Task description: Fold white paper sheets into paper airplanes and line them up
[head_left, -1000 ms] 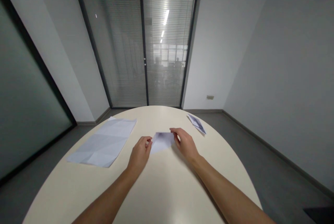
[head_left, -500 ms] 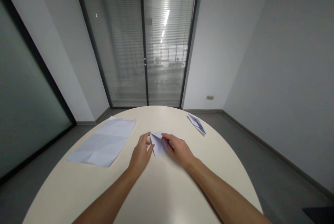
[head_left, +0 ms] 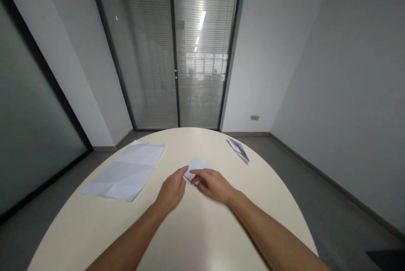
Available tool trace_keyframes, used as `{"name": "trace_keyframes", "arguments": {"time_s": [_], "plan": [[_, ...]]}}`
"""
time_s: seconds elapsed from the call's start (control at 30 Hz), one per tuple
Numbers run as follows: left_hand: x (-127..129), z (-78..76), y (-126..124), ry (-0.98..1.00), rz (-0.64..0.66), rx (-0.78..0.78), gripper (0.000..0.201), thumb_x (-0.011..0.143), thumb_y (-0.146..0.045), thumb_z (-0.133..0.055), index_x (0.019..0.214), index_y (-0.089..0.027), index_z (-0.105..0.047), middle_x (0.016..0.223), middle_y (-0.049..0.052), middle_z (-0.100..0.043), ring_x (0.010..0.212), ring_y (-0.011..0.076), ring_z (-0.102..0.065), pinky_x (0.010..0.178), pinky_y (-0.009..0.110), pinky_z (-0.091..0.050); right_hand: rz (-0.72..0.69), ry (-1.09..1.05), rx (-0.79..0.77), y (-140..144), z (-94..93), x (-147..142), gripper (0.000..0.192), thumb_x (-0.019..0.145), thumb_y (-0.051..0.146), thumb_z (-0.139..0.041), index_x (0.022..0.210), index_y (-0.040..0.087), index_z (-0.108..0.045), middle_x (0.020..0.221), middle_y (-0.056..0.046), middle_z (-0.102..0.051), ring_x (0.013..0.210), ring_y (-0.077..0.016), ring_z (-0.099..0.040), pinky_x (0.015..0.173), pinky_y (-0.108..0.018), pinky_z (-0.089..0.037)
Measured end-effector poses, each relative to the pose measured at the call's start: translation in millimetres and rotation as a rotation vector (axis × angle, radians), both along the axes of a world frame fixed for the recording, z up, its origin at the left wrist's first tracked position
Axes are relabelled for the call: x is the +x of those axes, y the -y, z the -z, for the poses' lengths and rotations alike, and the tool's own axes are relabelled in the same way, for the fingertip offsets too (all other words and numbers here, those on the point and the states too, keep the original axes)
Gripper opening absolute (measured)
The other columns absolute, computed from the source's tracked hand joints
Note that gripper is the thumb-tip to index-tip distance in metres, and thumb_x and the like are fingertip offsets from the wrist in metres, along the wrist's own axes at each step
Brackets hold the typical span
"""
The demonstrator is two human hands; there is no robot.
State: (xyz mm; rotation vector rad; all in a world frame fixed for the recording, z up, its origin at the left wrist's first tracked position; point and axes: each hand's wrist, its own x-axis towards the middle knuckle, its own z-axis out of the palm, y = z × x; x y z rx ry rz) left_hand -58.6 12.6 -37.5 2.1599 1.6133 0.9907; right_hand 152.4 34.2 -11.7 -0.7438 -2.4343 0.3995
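Observation:
A small folded piece of white paper (head_left: 197, 164) lies on the table between my hands, its near part covered by fingers. My left hand (head_left: 172, 187) grips the paper's left corner, with the fingers closed against its edge. Across the near edge, my right hand (head_left: 215, 185) has its fingers curled and pressed on the paper, with the index finger reaching toward the left hand. How the layers of paper lie under the fingertips is hidden.
A large creased white sheet (head_left: 126, 172) lies on the left of the round cream table (head_left: 202, 229). Another folded paper (head_left: 238, 150) rests near the table's far right edge. Beyond stand glass panels with blinds (head_left: 202, 94) and pale walls.
The paper's raised flap has come down and the paper has turned, with a corner now pointing away. My left fingertips have dropped slightly nearer; the right fingers have shifted left onto the paper.

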Motion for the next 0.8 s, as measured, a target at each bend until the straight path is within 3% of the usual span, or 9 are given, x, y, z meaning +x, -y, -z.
{"name": "trace_keyframes", "arguments": {"time_s": [0.2, 0.4, 0.6, 0.8], "plan": [[-0.2, 5.7, -0.8, -0.063, 0.050, 0.137, 0.031, 0.093, -0.021, -0.050, 0.121, -0.017, -0.063, 0.123, 0.010, -0.067, 0.121, 0.0252, -0.057, 0.108, 0.046, -0.045, -0.046, -0.002, -0.097, 2.5, -2.7, 1.5, 0.060, 0.086, 0.023, -0.066, 0.142, 0.028, -0.046, 0.116, -0.002, -0.072, 0.106, -0.0202, -0.065, 0.097, -0.034, -0.048], [-0.6, 5.2, 1.4, -0.091, 0.105, 0.197, 0.025, 0.091, -0.023, -0.056, 0.113, -0.021, -0.068, 0.118, 0.009, -0.066, 0.117, 0.0247, -0.056, 0.105, 0.045, -0.046, -0.003, -0.019, -0.155, 2.5, -3.0, 1.9, 0.059, 0.089, 0.018, -0.059, 0.144, 0.029, -0.044, 0.110, -0.002, -0.072, 0.092, -0.0173, -0.067, 0.087, -0.031, -0.051], [-1.6, 0.3, 5.5, -0.084, 0.140, 0.172, 0.021, 0.088, -0.027, -0.064, 0.108, -0.021, -0.068, 0.119, 0.009, -0.065, 0.117, 0.0255, -0.056, 0.104, 0.046, -0.048, 0.053, -0.029, -0.081, -0.1, -2.1, 2.9, 0.074, 0.079, 0.027, -0.072, 0.146, 0.020, -0.042, 0.132, -0.012, -0.062, 0.121, -0.0281, -0.056, 0.105, -0.044, -0.043], [-2.2, 0.9, 5.3, -0.063, 0.169, 0.157, 0.018, 0.086, -0.023, -0.065, 0.104, -0.021, -0.068, 0.116, 0.007, -0.066, 0.115, 0.0241, -0.056, 0.103, 0.043, -0.048, 0.079, -0.005, -0.127, -3.5, 1.7, 5.6, 0.084, 0.073, 0.038, -0.079, 0.147, 0.020, -0.042, 0.135, -0.014, -0.061, 0.120, -0.0298, -0.058, 0.105, -0.047, -0.043]]}}
